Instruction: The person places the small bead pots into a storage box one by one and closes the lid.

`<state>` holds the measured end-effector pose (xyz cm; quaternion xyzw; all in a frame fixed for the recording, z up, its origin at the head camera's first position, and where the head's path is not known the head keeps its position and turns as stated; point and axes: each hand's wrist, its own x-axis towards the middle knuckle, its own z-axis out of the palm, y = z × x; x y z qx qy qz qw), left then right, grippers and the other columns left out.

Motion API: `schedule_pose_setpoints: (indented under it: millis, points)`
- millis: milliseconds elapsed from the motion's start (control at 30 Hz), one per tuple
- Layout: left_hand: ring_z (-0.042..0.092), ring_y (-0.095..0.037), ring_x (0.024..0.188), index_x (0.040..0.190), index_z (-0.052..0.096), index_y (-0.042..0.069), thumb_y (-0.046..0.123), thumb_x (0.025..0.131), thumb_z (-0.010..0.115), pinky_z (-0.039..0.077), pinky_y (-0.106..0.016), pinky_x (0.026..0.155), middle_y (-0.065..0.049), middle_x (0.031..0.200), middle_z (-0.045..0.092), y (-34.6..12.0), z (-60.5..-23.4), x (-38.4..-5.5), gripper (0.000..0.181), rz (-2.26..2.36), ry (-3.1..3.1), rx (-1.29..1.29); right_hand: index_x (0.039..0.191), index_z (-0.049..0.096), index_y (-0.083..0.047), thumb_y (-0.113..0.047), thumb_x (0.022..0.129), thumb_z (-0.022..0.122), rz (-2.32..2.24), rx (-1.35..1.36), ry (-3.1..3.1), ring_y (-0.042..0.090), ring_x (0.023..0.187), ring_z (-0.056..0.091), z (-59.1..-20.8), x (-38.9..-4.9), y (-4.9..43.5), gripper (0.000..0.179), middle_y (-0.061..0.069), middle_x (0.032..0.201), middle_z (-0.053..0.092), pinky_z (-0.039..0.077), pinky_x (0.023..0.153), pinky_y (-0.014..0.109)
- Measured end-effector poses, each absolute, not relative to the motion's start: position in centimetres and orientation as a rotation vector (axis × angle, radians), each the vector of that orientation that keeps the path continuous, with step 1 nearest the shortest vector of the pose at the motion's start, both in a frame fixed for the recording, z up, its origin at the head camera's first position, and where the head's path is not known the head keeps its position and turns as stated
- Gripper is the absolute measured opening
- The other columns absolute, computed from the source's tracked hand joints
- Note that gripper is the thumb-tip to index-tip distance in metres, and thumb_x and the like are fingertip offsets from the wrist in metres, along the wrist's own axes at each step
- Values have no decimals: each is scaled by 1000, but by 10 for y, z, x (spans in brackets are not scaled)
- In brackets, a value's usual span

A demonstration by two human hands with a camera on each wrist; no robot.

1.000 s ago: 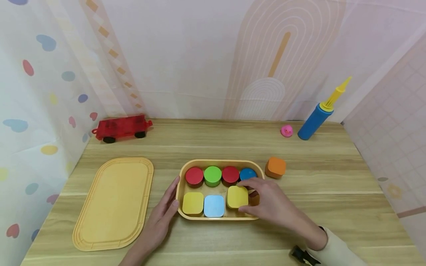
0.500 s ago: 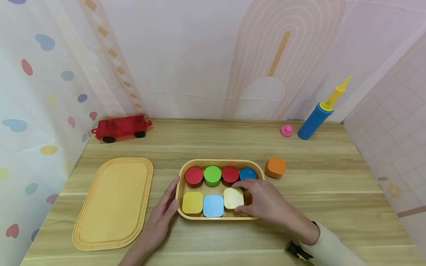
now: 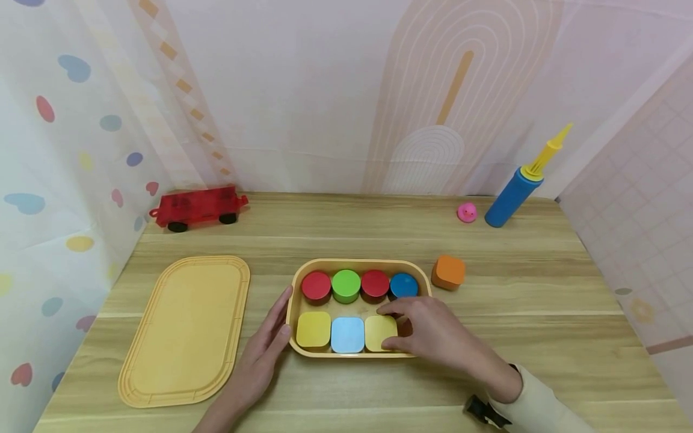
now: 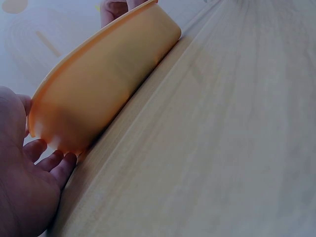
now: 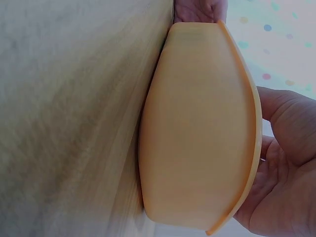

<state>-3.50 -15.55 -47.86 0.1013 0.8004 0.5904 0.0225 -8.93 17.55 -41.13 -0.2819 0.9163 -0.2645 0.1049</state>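
A yellow-orange plastic box (image 3: 357,356) holds a back row of round blocks: a red block (image 3: 316,286), a green block (image 3: 346,285), another red block (image 3: 375,285) and a blue block (image 3: 403,285). Along its front lie a yellow square block (image 3: 313,329), a light blue square block (image 3: 348,335) and a paler yellow square block (image 3: 379,332). My left hand (image 3: 260,358) rests against the box's left end, fingertips touching the wall (image 4: 98,89). Over the right end is my right hand (image 3: 438,331); its thumb lies over the paler yellow block, forefinger just beyond its far edge.
An orange block (image 3: 448,272) sits right of the box. A flat yellow lid (image 3: 186,331) lies to the left. Farther back stand a red toy wagon (image 3: 198,207), a pink rubber duck (image 3: 467,212) and a blue-and-yellow balloon pump (image 3: 511,195). Patterned cloth borders the table.
My right hand has moved left with the paler yellow block, which now lies flat beside the light blue one, and its grip has loosened. My left hand stays put.
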Motion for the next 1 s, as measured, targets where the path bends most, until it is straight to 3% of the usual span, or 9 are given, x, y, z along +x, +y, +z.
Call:
schedule_pose_setpoints:
  millis: [433,733,1000]
  points:
    - [30,5,157,177,30,31,19,121,46,25,-6,120,-5,181,32,-156,-479,-35,60,1822,2488,312,129,81,-6,-21,95,91,-894,-774,2652,9,91,76,-411,-86,178,38,3,117,82,64,80,26]
    - [30,3,158,177,30,31,19,121,46,25,-6,120,-5,181,32,-156,-480,-35,60,1816,2489,309,131,81,-6,-11,95,90,-1045,-763,2680,14,95,76,-413,-83,187,38,6,118,82,65,82,24]
    - [31,4,157,177,29,32,20,121,46,25,-6,120,-7,181,33,-157,-480,-35,60,1815,2493,320,128,80,2,2,91,90,-1264,-790,2700,27,98,78,-413,-81,193,38,13,115,81,68,81,30]
